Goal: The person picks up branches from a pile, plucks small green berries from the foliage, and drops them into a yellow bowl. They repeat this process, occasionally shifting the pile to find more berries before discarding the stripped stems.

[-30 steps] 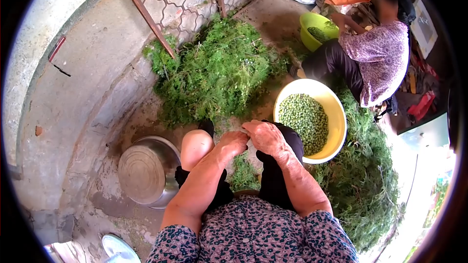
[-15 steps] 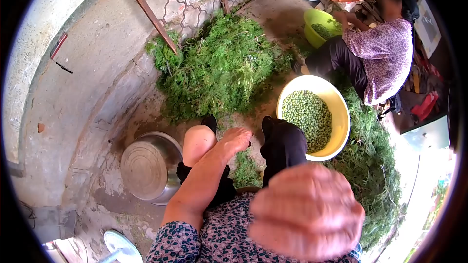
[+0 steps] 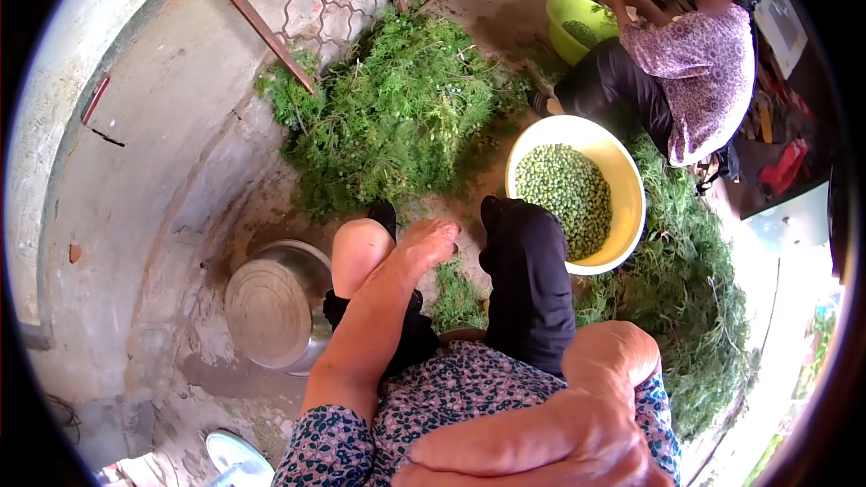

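Note:
My left hand [image 3: 428,246] is over my left knee, its back up and its fingertips pointing right; the fingers are mostly hidden from above, and no object shows in it. Close to the camera at the bottom, my right hand [image 3: 550,440] has its fingers stretched to the left, partly cut off by the frame edge, with nothing visible in it. Beyond my right knee stands a yellow tub [image 3: 629,207] holding small round green fruits [image 3: 564,194]. A heap of feathery green branches [image 3: 388,117] lies ahead of my feet.
An upturned metal pot [image 3: 269,314] is at the left, by the curved wall [image 3: 135,198]. More branches [image 3: 690,307] lie at the right. A seated person [image 3: 690,77] at the upper right has their hands by a green basin [image 3: 561,32]. A metal grille leans at the top.
My right hand has moved down toward the bottom edge, and its bent fingers have straightened to the left. The view has shifted slightly; my left hand stays by the knee.

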A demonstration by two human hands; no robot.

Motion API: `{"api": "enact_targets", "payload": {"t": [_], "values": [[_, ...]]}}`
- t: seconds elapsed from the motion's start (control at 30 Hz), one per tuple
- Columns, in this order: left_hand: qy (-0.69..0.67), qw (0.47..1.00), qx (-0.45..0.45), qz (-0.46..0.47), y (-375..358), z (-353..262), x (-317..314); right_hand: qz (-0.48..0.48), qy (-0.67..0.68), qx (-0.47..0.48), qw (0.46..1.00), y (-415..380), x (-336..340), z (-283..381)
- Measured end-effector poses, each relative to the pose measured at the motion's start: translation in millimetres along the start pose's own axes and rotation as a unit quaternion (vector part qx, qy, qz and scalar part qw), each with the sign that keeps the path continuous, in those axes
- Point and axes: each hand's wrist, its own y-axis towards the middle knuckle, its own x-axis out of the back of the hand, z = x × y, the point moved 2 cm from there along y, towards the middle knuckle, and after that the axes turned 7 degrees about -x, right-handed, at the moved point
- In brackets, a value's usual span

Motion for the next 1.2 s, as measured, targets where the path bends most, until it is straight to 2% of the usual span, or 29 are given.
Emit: {"api": "enact_targets", "payload": {"t": [0.07,0.1,0.13,0.2,0.23,0.27,0.33,0.37,0.4,0.43,0.5,0.53,0.57,0.6,0.63,0.67,0.77,0.83,0.97,1.2], "values": [[-0.013,1.000,0.008,0.017,1,0,-1,0.076,0.012,-0.052,0.996,5,2,3],[-0.024,0.999,0.021,0.032,1,2,0,-0.070,-0.020,0.036,0.997,-11,-14,-2],[-0.024,0.999,0.024,0.031,-1,3,1,-0.070,-0.017,0.036,0.997,-17,-13,-4],[-0.036,0.999,0.015,0.031,-2,1,3,-0.017,-0.008,0.031,0.999,-22,-1,-2],[-0.037,0.999,0.017,0.029,-2,2,0,0.080,-0.021,-0.164,0.983,-7,11,19],[-0.031,0.999,0.006,0.018,-1,4,-3,0.083,-0.018,-0.164,0.983,-1,21,14],[-0.024,1.000,-0.004,0.004,0,4,-5,0.235,0.056,-0.046,0.969,6,34,-2],[0.002,1.000,0.003,0.019,0,3,-5,0.184,-0.071,-0.061,0.979,-25,39,-5],[0.028,0.999,0.010,0.034,0,2,-4,0.186,-0.068,-0.060,0.978,-50,56,-16],[0.027,0.999,0.011,0.033,-2,10,-14,0.250,-0.088,-0.100,0.959,-48,56,-37],[0.005,0.975,-0.147,-0.165,-7,25,-32,0.370,-0.129,-0.179,0.903,-50,59,-82],[0.005,0.975,-0.147,-0.166,-2,22,-31,0.371,-0.180,-0.159,0.897,-77,71,-113],[-0.029,0.995,-0.041,-0.082,8,20,-33,0.364,-0.236,-0.176,0.884,-102,87,-138],[-0.063,0.996,0.065,0.005,14,18,-34,0.357,-0.270,-0.278,0.850,-120,102,-158],[0.034,0.994,0.071,0.079,1,-11,0,0.348,-0.341,-0.318,0.813,-131,113,-169],[0.034,0.994,0.072,0.078,1,-12,3,0.325,-0.362,-0.341,0.804,-148,129,-183],[0.042,0.991,0.071,0.104,1,-16,6,0.341,-0.368,-0.347,0.793,-154,131,-188],[0.046,0.991,0.076,0.097,1,-19,11,0.369,-0.372,-0.381,0.762,-156,127,-190],[0.025,0.994,0.078,0.071,6,-12,-2,0.397,-0.381,-0.381,0.743,-157,123,-187],[0.008,0.995,0.093,0.044,9,-7,-10,0.402,-0.387,-0.379,0.738,-157,121,-187]]}}
